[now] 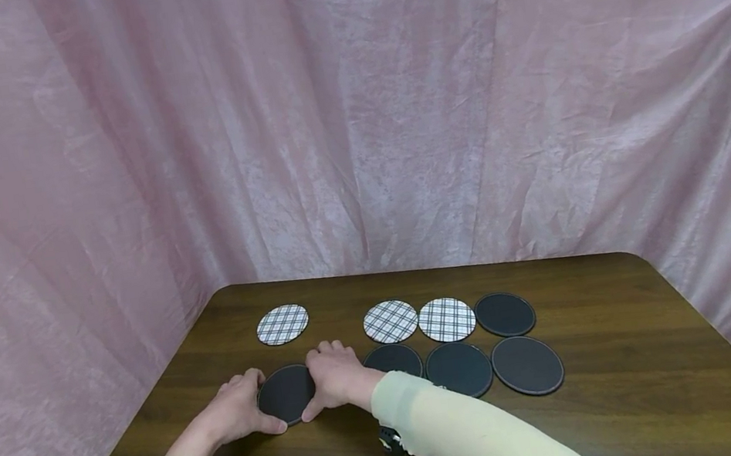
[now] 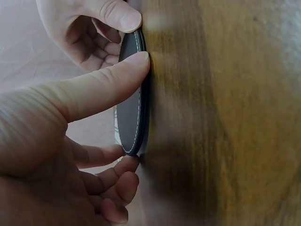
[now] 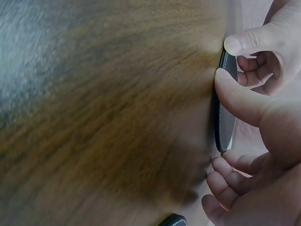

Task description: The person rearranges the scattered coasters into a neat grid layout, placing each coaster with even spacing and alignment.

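Note:
A round black coaster [image 1: 286, 395] with pale stitching along its rim lies at the left of the wooden table, between both hands. My left hand [image 1: 233, 410] grips its left side, thumb on the near edge and fingertips at the far edge. From the right, my right hand [image 1: 337, 378] holds the same coaster in a matching way. Both thumbs sit close together on the near rim in the left wrist view, where the coaster [image 2: 129, 113] shows edge-on, low at the tabletop. Behind it lies a white plaid coaster [image 1: 282, 324].
Right of the hands, two plaid coasters [image 1: 390, 322] and a black coaster [image 1: 505, 314] form a back row. Three black coasters [image 1: 527, 366] make a front row, the leftmost partly hidden by my right hand. Pink curtains [image 1: 348, 106] hang behind the table [image 1: 635, 346].

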The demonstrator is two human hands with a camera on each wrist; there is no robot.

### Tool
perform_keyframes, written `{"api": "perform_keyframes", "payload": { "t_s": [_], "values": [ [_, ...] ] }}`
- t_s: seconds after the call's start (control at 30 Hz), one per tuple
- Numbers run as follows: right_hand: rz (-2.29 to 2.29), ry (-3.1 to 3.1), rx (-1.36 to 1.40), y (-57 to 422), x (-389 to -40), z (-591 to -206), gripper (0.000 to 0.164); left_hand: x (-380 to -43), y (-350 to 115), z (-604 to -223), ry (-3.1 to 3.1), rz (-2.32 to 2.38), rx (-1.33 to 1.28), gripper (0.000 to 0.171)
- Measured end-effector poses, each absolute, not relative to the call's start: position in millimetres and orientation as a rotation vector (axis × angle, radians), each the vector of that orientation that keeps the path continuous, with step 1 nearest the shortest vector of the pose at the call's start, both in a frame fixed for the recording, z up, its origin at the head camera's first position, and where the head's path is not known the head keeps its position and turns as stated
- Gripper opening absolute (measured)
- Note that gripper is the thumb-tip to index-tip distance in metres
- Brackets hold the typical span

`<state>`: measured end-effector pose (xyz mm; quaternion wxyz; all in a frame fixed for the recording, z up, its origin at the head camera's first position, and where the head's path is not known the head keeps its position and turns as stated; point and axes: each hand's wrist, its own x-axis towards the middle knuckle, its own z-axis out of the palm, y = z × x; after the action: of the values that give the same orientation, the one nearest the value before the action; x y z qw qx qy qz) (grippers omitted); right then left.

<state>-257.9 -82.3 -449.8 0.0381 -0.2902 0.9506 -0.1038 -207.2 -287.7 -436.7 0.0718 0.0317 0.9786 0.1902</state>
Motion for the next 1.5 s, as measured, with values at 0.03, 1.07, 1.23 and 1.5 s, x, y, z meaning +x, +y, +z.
{"api": "perform_keyframes", "payload": {
  "t_s": [0.03,1.07,1.23,1.5],
  "values": [
    [-0.330,2.917,-0.884,-82.5,-258.0,-449.9,0.083,-207.0,-287.4,-436.7,2.945,0.571,0.094,0.092],
    [-0.447,2.920,-0.878,-43.4,-280.1,-437.6,0.081,-231.3,-255.7,-430.6,2.977,0.661,0.071,0.101],
    [-0.430,2.921,-0.865,-36.5,-283.8,-440.1,0.081,-237.5,-247.2,-434.8,2.970,0.666,0.094,0.100],
    [-0.390,2.925,-0.863,-31.5,-286.2,-444.7,0.078,-241.2,-241.0,-439.8,2.950,0.664,0.085,0.101]
  ]
}}
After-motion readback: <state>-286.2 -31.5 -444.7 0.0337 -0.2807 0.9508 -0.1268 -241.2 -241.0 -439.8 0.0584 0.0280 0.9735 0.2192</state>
